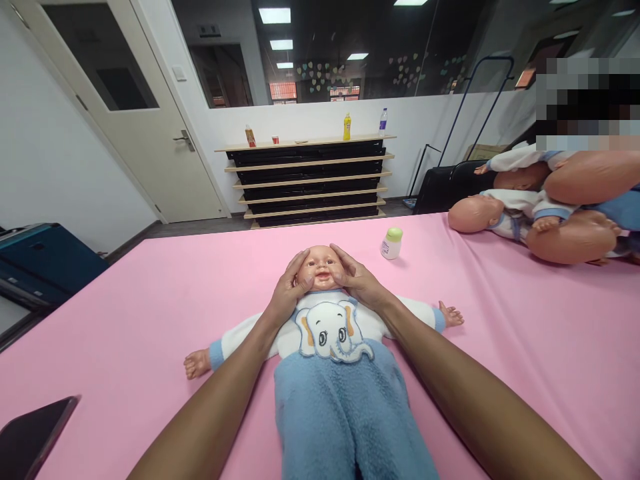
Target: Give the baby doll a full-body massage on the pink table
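The doll (345, 380) lies face-up on the pink-draped bench (150, 287), seemingly so its face meets both palms; left grip (290, 285) and right grip (365, 281) are spread along the doll's head, thumbs on its cheeks, probably for even contact; the green-capped jar (391, 244) stands right of the doll's head, perhaps for easy reach

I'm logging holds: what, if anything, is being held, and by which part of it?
The doll, by its head, cupped between the left grip and right grip.
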Demonstrator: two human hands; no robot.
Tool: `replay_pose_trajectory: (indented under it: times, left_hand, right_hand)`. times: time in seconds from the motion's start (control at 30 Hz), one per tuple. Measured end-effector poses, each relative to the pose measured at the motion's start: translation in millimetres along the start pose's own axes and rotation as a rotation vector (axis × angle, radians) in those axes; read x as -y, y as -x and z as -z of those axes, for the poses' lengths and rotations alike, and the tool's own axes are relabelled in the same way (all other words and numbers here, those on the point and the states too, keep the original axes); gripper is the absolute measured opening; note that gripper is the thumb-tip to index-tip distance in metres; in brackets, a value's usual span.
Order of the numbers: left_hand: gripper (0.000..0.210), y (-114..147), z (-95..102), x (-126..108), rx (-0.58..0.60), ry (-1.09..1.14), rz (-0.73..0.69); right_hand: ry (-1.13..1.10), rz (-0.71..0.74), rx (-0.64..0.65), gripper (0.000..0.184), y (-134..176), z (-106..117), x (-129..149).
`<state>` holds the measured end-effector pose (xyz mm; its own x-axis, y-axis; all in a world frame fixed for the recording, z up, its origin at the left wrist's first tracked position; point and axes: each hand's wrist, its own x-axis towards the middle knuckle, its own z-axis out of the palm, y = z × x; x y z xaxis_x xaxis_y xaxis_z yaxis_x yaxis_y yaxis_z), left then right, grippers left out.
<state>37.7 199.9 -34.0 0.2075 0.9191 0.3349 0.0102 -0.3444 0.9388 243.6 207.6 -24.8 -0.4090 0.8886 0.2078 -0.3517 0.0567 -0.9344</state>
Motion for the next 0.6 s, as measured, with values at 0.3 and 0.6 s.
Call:
replay_pose_trajectory:
  times: [0.3, 0.6]
  left_hand:
    - [0.055, -3, -1.7, 4, -0.043, -0.037, -0.031]
    - [0.083, 3, -3.5, -4, -0.008, -0.082, -0.034]
  right_hand:
    - [0.019, 0.065, -0.073, 0.062, -7, 4, -12]
    - [0.290, 0.064, -0.046, 0.100, 4, -1, 2]
